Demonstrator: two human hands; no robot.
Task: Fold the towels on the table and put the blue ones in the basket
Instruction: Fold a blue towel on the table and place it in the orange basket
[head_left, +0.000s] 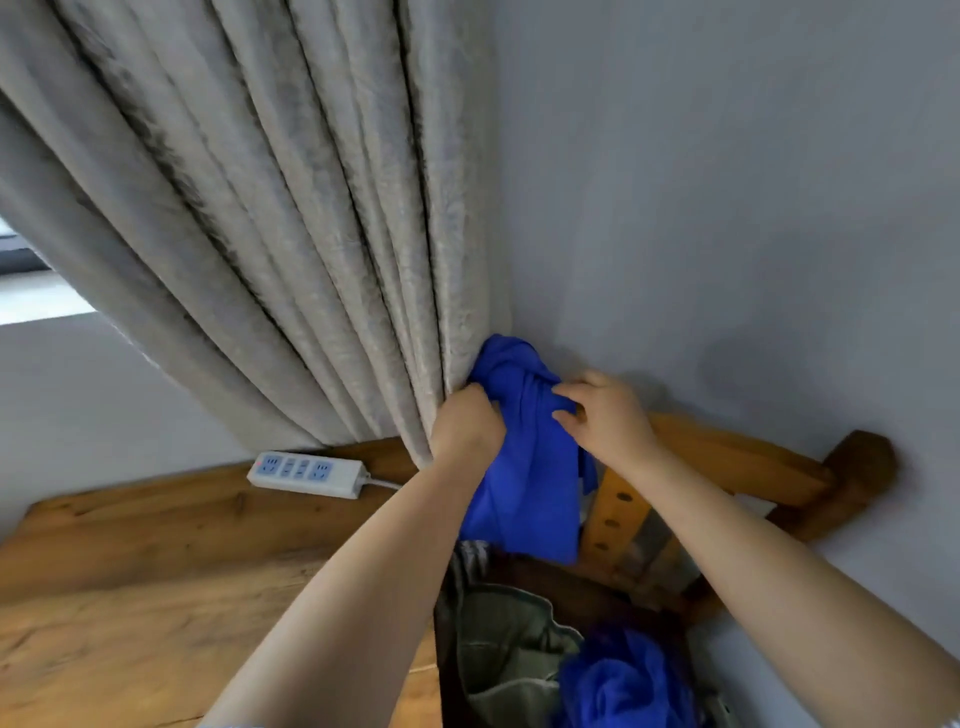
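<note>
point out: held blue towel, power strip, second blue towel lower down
held blue towel (524, 483): head view, on the hanging cloth below both hands.
power strip (305, 472): head view, middle of the white body, on the table.
second blue towel (623, 680): head view, on the crumpled heap at bottom.

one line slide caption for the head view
Both hands, left and right, hold a blue towel up beside the curtain.

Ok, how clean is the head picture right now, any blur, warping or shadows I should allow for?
Head view: strong wide-angle warping, the curtain fans out and the table edge bows. Blue towel, left hand and right hand look slightly soft. Lighting is even, no glare; a faint shadow falls on the wall.
</note>
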